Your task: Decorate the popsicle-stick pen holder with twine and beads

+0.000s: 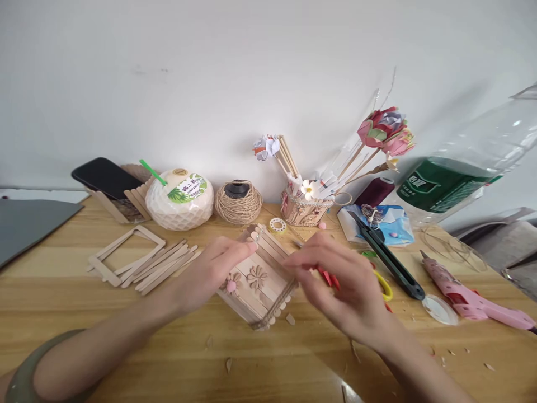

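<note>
A craft-stick panel (272,274) lies at an angle on the table in front of me. Scalloped stick ends and a twine strip trim its near right edge. It carries a petal flower (257,277) and another with a pink pompom (231,286). My left hand (213,268) grips the panel's left side, thumb stretched along its top, other fingers partly hidden. At the panel's right edge, the thumb and forefinger of my right hand (339,280) are pinched together; whatever they hold is too small to tell. Red-handled scissors (329,278) are partly hidden behind that hand.
Loose craft sticks (168,266) and a stick frame (104,268) lie left. Behind stand a coconut (180,201), twine ball (238,210) and flower pot (304,211). Rightward are a black-handled cutter (386,254), a pink glue gun (461,294) and a large bottle (440,182).
</note>
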`<state>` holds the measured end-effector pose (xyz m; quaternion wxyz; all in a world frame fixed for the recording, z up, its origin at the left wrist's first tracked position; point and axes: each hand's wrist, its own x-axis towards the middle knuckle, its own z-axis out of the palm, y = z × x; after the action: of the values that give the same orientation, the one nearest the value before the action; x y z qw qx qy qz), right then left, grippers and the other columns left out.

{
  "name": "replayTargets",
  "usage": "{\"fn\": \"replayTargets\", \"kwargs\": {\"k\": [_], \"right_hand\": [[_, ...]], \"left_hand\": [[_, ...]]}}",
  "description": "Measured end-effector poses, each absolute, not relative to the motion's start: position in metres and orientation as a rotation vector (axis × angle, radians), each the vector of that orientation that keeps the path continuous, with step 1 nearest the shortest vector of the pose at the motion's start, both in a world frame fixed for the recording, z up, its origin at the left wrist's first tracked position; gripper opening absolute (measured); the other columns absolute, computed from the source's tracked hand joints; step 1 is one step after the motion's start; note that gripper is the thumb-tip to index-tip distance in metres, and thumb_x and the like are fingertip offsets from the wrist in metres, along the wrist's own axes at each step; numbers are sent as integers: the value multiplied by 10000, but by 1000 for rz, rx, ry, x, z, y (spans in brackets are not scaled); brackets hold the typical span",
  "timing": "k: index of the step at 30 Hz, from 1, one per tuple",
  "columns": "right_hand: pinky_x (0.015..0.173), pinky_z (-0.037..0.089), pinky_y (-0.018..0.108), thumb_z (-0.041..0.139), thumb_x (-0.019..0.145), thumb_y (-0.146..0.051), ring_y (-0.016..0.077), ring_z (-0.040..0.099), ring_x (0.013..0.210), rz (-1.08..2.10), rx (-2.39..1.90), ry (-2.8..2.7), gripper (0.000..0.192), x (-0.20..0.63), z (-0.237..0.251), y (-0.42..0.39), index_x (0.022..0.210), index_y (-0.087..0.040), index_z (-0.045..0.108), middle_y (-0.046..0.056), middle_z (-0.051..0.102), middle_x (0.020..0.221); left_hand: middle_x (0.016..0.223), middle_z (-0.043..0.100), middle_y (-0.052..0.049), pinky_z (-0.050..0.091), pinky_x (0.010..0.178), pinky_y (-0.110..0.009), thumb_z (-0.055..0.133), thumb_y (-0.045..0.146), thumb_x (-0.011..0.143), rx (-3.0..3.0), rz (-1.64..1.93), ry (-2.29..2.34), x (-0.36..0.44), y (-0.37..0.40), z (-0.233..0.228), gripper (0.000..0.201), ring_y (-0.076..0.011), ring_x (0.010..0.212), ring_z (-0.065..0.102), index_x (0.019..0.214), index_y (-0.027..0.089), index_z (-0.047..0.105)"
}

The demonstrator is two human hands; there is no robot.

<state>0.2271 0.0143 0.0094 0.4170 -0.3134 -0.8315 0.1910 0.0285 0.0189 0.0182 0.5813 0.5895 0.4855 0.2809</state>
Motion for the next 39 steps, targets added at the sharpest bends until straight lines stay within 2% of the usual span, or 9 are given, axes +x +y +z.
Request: {"fn": "replayTargets", "kwargs": {"k": [4, 7, 12, 17, 22, 25, 30, 33, 39], "right_hand": [[662, 471, 287, 510, 870, -116, 157, 538, 777, 286, -702, -2352, 158, 220, 10, 13, 960, -160, 632, 62, 597, 854], [656, 466, 290, 465, 898, -106, 160, 537, 763, 193, -703, -2441, 181, 219, 11, 12, 973, -150, 624, 68, 623, 871], [636, 459, 309, 384, 930, -123, 190, 550, 744, -6, -763, -2573, 239, 219, 21, 6, 909, -120, 622, 91, 623, 828], [599, 453, 298, 408, 916, -130, 184, 559, 701, -49, -775, -2628, 220, 218, 26, 5, 833, -134, 612, 81, 606, 761], [523, 423, 294, 411, 871, -91, 170, 508, 612, -166, -786, -2597, 238, 215, 19, 8, 702, -141, 572, 59, 572, 682], [539, 443, 277, 404, 841, -62, 154, 519, 617, -106, -826, -2434, 218, 215, 14, 10, 711, -162, 548, 45, 568, 676], [635, 489, 270, 486, 796, -57, 144, 592, 718, 307, -872, -2180, 156, 222, 16, 8, 786, -212, 496, 14, 610, 769], [629, 494, 256, 507, 818, -79, 134, 600, 707, 455, -896, -2150, 155, 225, 18, 5, 864, -227, 498, -2, 613, 781], [656, 488, 282, 492, 860, -92, 164, 580, 763, 206, -786, -2359, 136, 222, 13, 5, 910, -158, 599, 66, 622, 843]], "left_hand": [[503, 332, 43, 370, 460, -225, 437, 465, 759, 1388, 652, 1168, 28, 20, 19, 399, -129, 514, 377, 472, 215, 319], [521, 284, 46, 394, 464, -230, 438, 453, 737, 1415, 654, 1174, 30, 18, 20, 379, -131, 516, 356, 480, 226, 279], [554, 229, 50, 421, 460, -218, 443, 459, 739, 1426, 660, 1198, 31, 16, 20, 393, -129, 531, 338, 489, 228, 246], [548, 252, 46, 433, 460, -218, 423, 469, 751, 1459, 646, 1182, 31, 15, 19, 388, -130, 528, 354, 494, 226, 263], [522, 306, 42, 434, 473, -230, 390, 466, 758, 1477, 631, 1176, 32, 15, 20, 369, -134, 507, 383, 493, 227, 297], [503, 320, 40, 420, 465, -233, 403, 475, 753, 1456, 636, 1212, 32, 16, 21, 383, -134, 492, 395, 478, 226, 310], [520, 311, 43, 412, 449, -231, 399, 515, 774, 1449, 648, 1212, 31, 17, 20, 420, -127, 495, 376, 486, 220, 321], [524, 337, 41, 408, 446, -224, 397, 507, 790, 1437, 648, 1184, 29, 17, 18, 417, -125, 501, 389, 497, 214, 348], [520, 310, 44, 423, 445, -213, 419, 480, 771, 1425, 667, 1211, 30, 19, 17, 402, -123, 505, 375, 482, 220, 318]]}}
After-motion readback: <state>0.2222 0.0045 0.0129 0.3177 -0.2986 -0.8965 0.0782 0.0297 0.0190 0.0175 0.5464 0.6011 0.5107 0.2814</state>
